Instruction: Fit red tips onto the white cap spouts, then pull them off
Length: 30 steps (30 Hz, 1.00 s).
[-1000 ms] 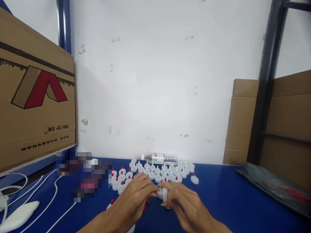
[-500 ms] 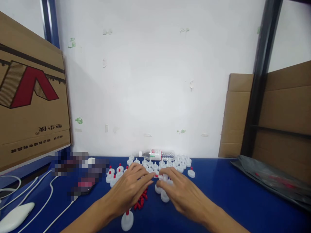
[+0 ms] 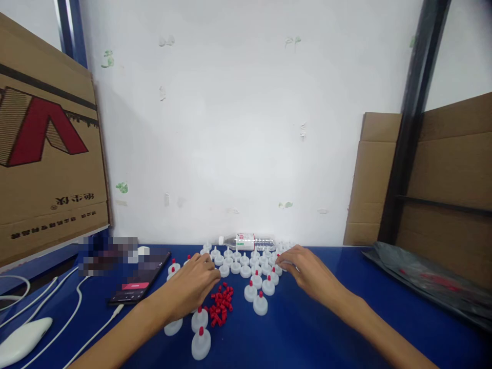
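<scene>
Our left hand (image 3: 198,281) curls just beside the heaped red tip caps (image 3: 220,307); our right hand (image 3: 302,265) bends its fingers at the right edge of the white nozzle lids (image 3: 245,272). We cannot tell whether either grip holds anything or is released. The lids stand on our blue bench (image 3: 315,328), some red-tipped, before a plastic bottle (image 3: 246,242) lying near the wall (image 3: 230,128).

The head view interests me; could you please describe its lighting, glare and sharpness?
Head view: wall bright, faint shadow beside the printed box; glare streak on the blue post; red caps fairly crisp; blocky pixels hide a patch left of the phone.
</scene>
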Each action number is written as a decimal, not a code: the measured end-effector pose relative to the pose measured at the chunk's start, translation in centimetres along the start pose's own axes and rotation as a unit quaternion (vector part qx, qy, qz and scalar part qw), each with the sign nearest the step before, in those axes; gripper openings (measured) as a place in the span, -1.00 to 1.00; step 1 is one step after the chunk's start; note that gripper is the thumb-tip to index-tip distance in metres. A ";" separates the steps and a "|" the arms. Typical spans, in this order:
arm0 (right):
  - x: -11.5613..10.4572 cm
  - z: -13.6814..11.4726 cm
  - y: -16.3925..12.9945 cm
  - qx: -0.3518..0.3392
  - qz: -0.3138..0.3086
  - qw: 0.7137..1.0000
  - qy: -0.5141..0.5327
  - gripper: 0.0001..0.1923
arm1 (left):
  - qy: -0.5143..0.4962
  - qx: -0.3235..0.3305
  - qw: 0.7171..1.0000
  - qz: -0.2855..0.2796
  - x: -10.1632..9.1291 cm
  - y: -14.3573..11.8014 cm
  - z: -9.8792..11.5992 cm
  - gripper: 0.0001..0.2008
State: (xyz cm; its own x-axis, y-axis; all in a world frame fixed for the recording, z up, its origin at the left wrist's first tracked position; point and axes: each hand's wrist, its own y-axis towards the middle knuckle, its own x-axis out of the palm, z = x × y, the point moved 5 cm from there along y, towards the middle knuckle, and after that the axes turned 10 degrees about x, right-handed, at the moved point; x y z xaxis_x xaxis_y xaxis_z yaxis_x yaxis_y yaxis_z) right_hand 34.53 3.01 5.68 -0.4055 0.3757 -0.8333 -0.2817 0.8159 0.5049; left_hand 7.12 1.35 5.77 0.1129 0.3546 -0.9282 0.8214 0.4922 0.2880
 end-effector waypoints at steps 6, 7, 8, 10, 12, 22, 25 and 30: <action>1.0 1.5 -0.2 0.078 -0.058 0.995 -0.033 -0.76 | -0.029 -0.012 1.000 -0.002 0.7 -0.5 -0.9 -0.80; 1.2 1.7 -0.2 0.085 -0.066 0.993 -0.038 -0.79 | -0.034 -0.013 0.999 -0.001 0.7 -0.6 -0.9 -0.82; 1.2 1.8 -0.2 0.091 -0.071 0.993 -0.040 -0.83 | -0.039 -0.014 0.999 -0.001 0.7 -0.7 -0.8 -0.85; 1.2 1.7 -0.2 0.093 -0.074 0.992 -0.038 -0.85 | -0.048 -0.015 0.999 -0.002 0.8 -0.7 -0.7 -0.88; 1.1 1.2 -0.2 0.080 -0.068 0.994 -0.027 -0.79 | -0.054 -0.017 0.998 -0.007 1.0 -0.7 -0.5 -0.89; 3.5 0.7 -1.0 0.012 -0.079 0.997 0.007 -0.53 | -0.068 -0.042 0.996 -0.033 2.0 -0.5 -0.8 -0.86; 2.5 0.5 -0.6 0.021 -0.052 0.998 0.013 -0.56 | -0.068 -0.046 0.996 -0.017 1.7 -0.6 -0.7 -0.88; 0.4 -1.8 -0.5 0.016 -0.005 0.999 0.047 -0.70 | -0.075 -0.045 0.996 0.035 0.5 -0.2 -0.5 -0.84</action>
State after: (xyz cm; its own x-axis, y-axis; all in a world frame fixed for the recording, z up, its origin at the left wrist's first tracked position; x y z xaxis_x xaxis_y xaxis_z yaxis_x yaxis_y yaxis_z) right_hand 32.94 1.96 5.45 -0.4836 0.3259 -0.8124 -0.2580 0.8338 0.4881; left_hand 6.68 1.84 5.36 0.2560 0.2701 -0.9282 0.7557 0.5428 0.3664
